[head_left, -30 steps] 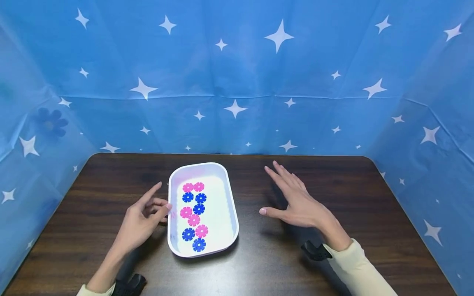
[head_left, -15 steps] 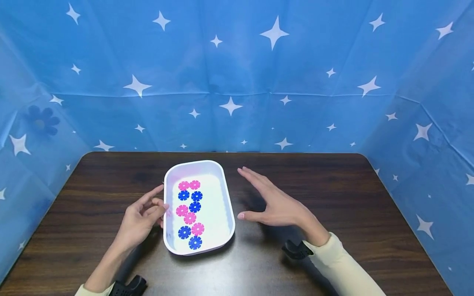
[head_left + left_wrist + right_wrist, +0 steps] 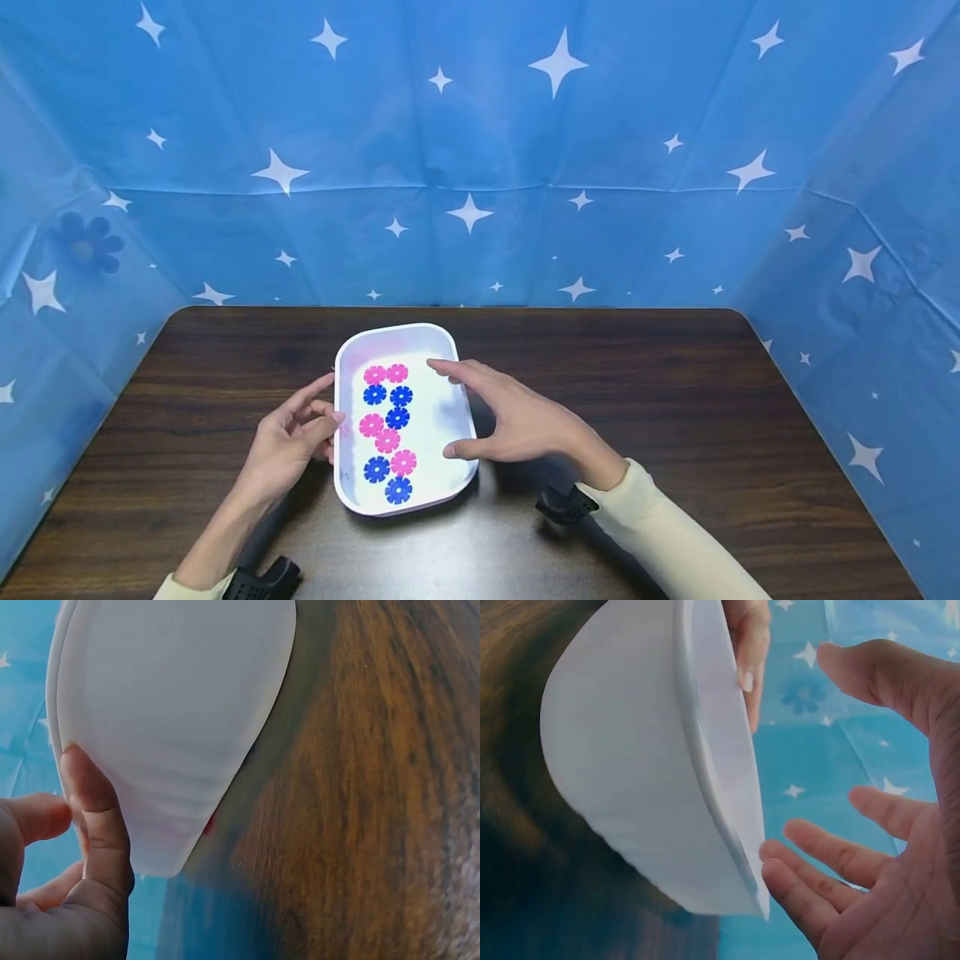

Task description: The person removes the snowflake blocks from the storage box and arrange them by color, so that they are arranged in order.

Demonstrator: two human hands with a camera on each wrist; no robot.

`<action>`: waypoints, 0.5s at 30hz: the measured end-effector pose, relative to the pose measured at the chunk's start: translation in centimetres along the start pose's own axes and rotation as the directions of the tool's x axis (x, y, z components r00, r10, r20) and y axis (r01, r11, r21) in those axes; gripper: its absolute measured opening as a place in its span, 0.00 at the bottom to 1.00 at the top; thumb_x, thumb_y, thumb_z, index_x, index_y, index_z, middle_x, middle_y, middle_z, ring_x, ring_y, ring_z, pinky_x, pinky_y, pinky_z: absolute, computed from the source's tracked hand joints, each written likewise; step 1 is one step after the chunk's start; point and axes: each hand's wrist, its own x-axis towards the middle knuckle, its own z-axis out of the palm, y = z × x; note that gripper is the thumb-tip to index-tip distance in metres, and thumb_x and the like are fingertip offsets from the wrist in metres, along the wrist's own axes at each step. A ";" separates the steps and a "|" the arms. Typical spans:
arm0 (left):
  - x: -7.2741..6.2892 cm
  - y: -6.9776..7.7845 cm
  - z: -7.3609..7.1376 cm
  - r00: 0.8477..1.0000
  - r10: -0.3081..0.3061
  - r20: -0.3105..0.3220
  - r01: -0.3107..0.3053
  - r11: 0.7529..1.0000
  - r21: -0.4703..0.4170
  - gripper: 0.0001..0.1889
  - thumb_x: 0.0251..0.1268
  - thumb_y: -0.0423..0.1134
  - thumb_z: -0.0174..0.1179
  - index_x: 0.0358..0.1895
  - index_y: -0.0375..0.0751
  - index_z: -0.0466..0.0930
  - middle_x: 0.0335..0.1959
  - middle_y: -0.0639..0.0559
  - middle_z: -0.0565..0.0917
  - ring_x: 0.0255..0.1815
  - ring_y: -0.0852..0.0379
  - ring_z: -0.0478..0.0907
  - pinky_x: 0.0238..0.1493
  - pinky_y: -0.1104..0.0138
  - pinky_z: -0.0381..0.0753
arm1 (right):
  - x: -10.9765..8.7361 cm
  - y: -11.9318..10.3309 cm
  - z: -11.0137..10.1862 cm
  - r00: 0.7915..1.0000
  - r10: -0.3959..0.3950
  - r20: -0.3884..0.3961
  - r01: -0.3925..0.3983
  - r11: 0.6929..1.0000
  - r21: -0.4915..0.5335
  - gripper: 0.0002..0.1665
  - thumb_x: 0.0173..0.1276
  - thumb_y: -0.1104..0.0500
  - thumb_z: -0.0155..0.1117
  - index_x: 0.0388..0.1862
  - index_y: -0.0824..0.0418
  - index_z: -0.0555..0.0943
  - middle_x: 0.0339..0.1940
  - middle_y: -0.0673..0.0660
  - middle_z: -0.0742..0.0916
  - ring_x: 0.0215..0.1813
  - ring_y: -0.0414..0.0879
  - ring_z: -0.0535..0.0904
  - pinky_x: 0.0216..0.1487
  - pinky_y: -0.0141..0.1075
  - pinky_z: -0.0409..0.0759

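A white rectangular tray (image 3: pixel 433 492) with rounded corners stands on the table, left of centre. Lying flat in its left half are several pink snowflake discs (image 3: pixel 387 441) and blue snowflake discs (image 3: pixel 398 490), notched round their edges. My left hand (image 3: pixel 281 454) pinches the tray's left rim, thumb on top and fingers beneath; the left wrist view shows a finger against the outer wall (image 3: pixel 180 690). Fingers spread, my right hand (image 3: pixel 517 417) hovers over the tray's right rim and holds nothing. The right wrist view shows it beside the tray's outer side (image 3: pixel 622 735).
Dark wood-grain table (image 3: pixel 675 400) surrounds the tray. A blue curtain (image 3: pixel 480 150) with white stars hangs behind the table and along both sides. Each wrist wears a black device, the left one (image 3: pixel 266 579) close to the front of the view.
My right hand has moved left from over the bare table until its thumb and fingertips overlap the tray's right side. The left index finger has come in to the rim; the discs lie as before.
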 end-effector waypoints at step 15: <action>0.1 -0.4 -0.1 1.000 -0.008 0.019 0.009 1.000 -0.018 0.35 0.74 0.39 0.62 0.80 0.48 0.59 0.46 0.47 0.79 0.29 0.59 0.83 0.37 0.66 0.89 | 4.6 -0.7 2.7 0.967 -0.137 0.216 0.129 0.990 0.052 0.51 0.60 0.52 0.79 0.78 0.55 0.63 0.64 0.57 0.81 0.62 0.51 0.80 0.66 0.35 0.80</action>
